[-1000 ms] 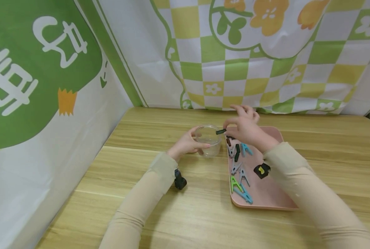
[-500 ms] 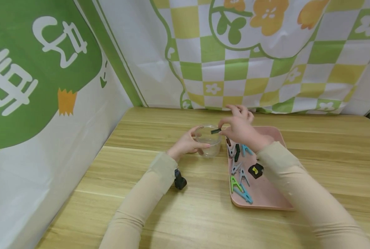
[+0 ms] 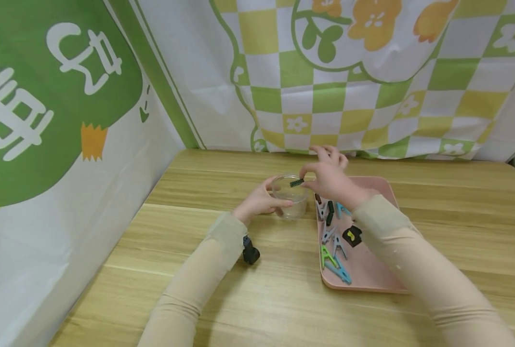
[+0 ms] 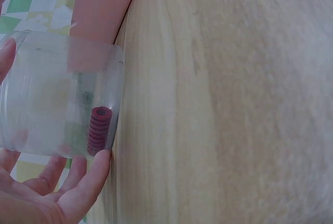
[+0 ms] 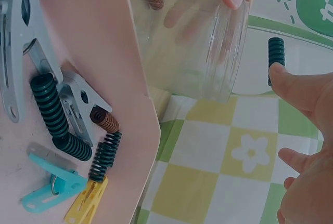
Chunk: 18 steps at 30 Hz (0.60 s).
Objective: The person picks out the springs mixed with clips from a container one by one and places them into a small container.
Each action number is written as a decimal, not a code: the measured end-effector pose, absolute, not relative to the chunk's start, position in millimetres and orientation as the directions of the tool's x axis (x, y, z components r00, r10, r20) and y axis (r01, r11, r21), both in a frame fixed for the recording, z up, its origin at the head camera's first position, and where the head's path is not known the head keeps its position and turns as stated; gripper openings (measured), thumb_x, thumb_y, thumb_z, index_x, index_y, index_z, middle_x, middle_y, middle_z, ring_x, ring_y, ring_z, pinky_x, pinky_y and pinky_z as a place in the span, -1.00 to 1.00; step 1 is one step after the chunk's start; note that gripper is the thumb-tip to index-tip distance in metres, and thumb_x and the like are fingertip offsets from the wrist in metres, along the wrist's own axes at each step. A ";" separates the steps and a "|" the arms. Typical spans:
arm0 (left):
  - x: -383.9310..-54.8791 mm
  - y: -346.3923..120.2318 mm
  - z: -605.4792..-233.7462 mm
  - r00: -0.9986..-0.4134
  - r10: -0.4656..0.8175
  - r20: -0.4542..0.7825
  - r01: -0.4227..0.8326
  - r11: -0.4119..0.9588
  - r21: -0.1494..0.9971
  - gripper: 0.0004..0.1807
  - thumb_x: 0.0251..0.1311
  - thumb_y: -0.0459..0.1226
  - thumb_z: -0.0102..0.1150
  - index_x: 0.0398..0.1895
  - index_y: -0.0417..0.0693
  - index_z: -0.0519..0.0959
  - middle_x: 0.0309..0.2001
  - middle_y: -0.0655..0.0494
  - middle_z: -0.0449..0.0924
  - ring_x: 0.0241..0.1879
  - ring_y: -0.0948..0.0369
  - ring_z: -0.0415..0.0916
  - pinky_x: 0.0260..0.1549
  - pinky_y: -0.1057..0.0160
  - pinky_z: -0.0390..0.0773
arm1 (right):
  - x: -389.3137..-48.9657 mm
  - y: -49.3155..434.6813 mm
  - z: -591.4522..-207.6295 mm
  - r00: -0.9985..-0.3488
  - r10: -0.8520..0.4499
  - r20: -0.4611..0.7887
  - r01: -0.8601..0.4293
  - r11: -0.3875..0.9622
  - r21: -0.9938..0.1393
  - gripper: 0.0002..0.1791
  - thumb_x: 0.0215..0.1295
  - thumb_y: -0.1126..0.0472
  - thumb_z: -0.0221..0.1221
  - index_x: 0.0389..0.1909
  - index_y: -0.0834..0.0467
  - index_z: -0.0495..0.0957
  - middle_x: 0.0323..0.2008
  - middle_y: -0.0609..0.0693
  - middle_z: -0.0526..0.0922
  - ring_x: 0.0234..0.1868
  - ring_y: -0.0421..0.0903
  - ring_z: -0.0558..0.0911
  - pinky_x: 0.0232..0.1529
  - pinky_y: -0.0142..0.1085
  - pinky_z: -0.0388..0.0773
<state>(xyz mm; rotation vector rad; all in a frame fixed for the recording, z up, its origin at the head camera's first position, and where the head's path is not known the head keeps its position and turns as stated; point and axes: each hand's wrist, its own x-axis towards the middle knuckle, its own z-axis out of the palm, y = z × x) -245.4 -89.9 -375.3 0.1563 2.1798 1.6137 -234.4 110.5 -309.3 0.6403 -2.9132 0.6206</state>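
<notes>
A clear plastic jar (image 3: 298,208) stands on the wooden table, and my left hand (image 3: 259,198) grips its side, thumb in front and fingers behind. Inside, a red coil spring (image 4: 99,130) rests at the bottom of the jar. My right hand (image 3: 330,180) pinches a dark green coil spring (image 3: 297,183) between thumb and index finger, just above the jar's mouth; its other fingers are spread. In the right wrist view, dark green springs (image 5: 49,104) and a brownish spring (image 5: 106,120) lie in the pink tray (image 3: 380,274) beside the jar.
The tray also holds several clothespins: grey (image 5: 83,107), light blue (image 5: 54,182), yellow (image 5: 87,203) and bright green (image 3: 326,256). A black object with a yellow mark (image 3: 352,236) shows by the right wrist, a black device (image 3: 250,253) by the left. A checked cloth (image 3: 296,103) hangs behind the table.
My right hand has moved left with the dark green spring, from the tray's edge to over the jar's mouth. My left hand and the jar have stayed still.
</notes>
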 end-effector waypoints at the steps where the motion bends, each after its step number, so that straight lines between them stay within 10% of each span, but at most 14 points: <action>1: -245.3 -90.0 -375.4 -0.905 0.333 -0.267 -0.157 0.321 0.934 -0.04 -0.02 -0.24 0.43 0.44 0.30 0.10 0.35 -0.05 0.17 -0.32 0.07 0.63 -0.19 0.23 0.50 | -234.3 110.0 -309.2 -0.906 -0.385 0.177 -0.423 0.828 -0.367 -0.89 0.12 0.17 0.34 -0.33 0.04 0.66 0.44 0.21 0.01 0.41 0.30 -0.18 0.25 0.23 -0.28; 18: -245.3 -89.5 -374.8 -0.906 0.323 -0.273 -0.155 0.348 0.925 -0.03 -0.01 -0.21 0.43 0.45 0.29 0.09 0.37 -0.04 0.15 -0.21 0.19 0.54 -0.18 0.23 0.51 | -234.0 106.8 -309.6 -0.905 -0.400 0.146 -0.426 0.838 -0.341 -0.86 0.18 0.12 0.30 -0.25 0.05 0.65 0.44 0.23 -0.02 0.41 0.31 -0.18 0.24 0.24 -0.25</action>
